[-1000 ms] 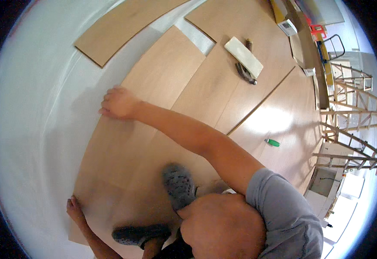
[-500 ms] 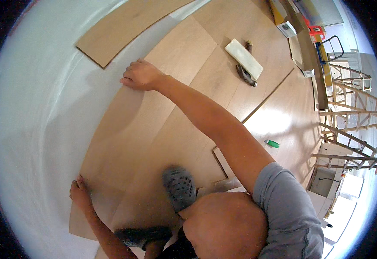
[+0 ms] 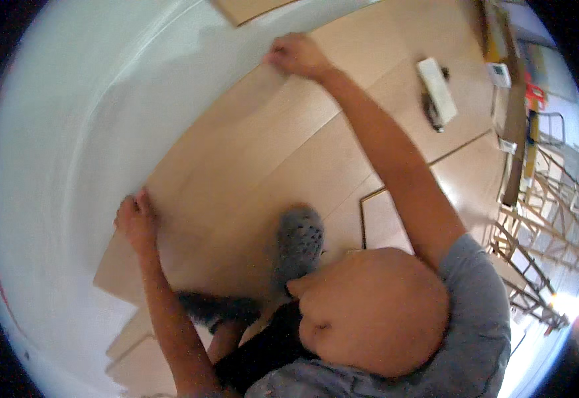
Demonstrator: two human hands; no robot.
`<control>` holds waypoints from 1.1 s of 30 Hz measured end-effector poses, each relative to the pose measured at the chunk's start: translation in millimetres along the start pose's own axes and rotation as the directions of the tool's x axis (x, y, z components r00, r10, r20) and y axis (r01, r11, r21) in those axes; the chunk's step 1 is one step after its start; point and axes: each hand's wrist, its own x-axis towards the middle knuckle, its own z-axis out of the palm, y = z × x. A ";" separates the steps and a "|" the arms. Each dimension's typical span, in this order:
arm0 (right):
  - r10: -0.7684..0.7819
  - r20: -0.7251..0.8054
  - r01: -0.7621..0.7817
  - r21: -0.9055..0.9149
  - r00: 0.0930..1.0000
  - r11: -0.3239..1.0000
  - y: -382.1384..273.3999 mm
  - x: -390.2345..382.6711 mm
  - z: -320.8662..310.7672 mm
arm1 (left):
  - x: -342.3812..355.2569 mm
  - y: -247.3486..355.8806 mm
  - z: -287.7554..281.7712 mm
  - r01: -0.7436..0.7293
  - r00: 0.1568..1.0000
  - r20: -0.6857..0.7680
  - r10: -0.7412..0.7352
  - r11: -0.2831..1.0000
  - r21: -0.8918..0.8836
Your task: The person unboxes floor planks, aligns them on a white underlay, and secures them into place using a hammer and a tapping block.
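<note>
My right hand (image 3: pixel 296 54) is closed over the outer edge of a light wood-look floor plank (image 3: pixel 203 159), its fingers curled at the rim. Lower on the same edge, toward the plank's near end, my left hand (image 3: pixel 137 215) grips with bent fingers. Both hands are slightly blurred, and their fingertips are partly hidden. White sheet underlay (image 3: pixel 84 172) lies along the left of this edge. My foot in a grey perforated clog (image 3: pixel 301 239) rests on the laid boards, with a second dark clog (image 3: pixel 216 308) nearer me.
A hammer (image 3: pixel 433 116) lies with a pale block (image 3: pixel 439 89) on the boards at far right. Another plank (image 3: pixel 253 8) sits on the underlay at the top. Wooden ladders (image 3: pixel 541 199) stand at the right, beside a long cardboard box (image 3: pixel 516 126). Stepped board ends (image 3: pixel 130 335) show lower left.
The view has swung, so the hammer and ladders appear farther right. My left hand has shifted slightly up along the plank's edge, away from its near end. My right hand stays on the edge.
</note>
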 end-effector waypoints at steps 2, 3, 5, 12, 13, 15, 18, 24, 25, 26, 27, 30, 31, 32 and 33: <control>0.072 0.033 -0.070 -0.056 0.997 0.996 -22.6 0.4 -23.8 | -0.7 0.9 1.0 -0.068 0.995 -0.070 0.074 0.994 0.084; 0.095 0.055 -0.094 -0.027 0.994 0.995 -27.8 5.7 -23.4 | 1.0 0.3 0.5 -0.043 0.999 -0.027 0.045 0.995 0.090; 0.074 0.059 -0.075 0.002 0.995 0.997 -26.2 4.1 -15.0 | 4.4 -3.0 2.1 -0.002 0.998 0.065 -0.003 0.996 0.090; 0.136 0.197 -0.182 0.239 0.971 0.954 -3.4 17.2 10.2 | -1.9 -33.4 36.8 0.035 0.999 0.010 -0.034 0.986 -0.161; 0.192 0.262 -0.251 0.214 0.946 0.944 6.6 19.9 16.0 | -5.2 -19.8 31.5 0.064 0.998 -0.026 -0.063 0.997 0.032; 0.194 0.283 -0.235 0.121 0.939 0.964 33.5 22.0 7.0 | 8.9 -5.7 22.1 -0.016 0.996 -0.088 0.012 0.999 -0.039; 0.209 0.142 -0.230 0.153 0.968 0.961 20.9 10.5 -8.6 | 16.0 6.6 8.8 -0.008 0.999 -0.041 0.004 0.997 -0.082; 0.204 0.147 -0.219 0.088 0.968 0.972 9.8 7.5 13.9 | 9.8 -10.8 25.9 0.093 0.995 0.069 -0.069 0.888 -0.450; 0.194 0.151 -0.207 0.075 0.969 0.975 8.5 7.9 26.2 | 2.5 -11.1 25.5 0.224 0.974 0.150 -0.172 0.850 -0.477; 0.183 0.136 -0.191 0.045 0.974 0.981 9.6 11.0 26.0 | 12.2 -16.0 20.0 0.036 0.999 0.042 -0.030 0.990 -0.134; 0.145 0.105 -0.151 0.047 0.984 0.987 5.7 17.8 30.5 | 12.2 -20.7 13.8 0.076 0.994 0.085 -0.063 0.984 -0.160; -0.009 -0.020 0.011 0.099 1.000 0.995 -10.3 31.5 17.2 | 13.9 -42.6 35.3 -0.039 0.994 -0.108 0.030 0.996 -0.083; -0.007 -0.011 0.008 0.089 1.000 0.996 -12.5 24.0 7.4 | 13.7 -38.7 29.6 0.012 1.000 0.012 -0.011 0.995 -0.104; -0.011 -0.004 0.011 0.087 1.000 0.996 -15.8 20.2 -1.0 | 12.2 -24.6 22.9 0.100 0.994 0.000 -0.106 0.938 -0.333; -0.023 -0.036 0.027 0.116 0.999 0.993 -14.1 18.9 -3.0 | 12.7 -16.0 17.3 0.176 0.980 0.021 -0.196 0.825 -0.538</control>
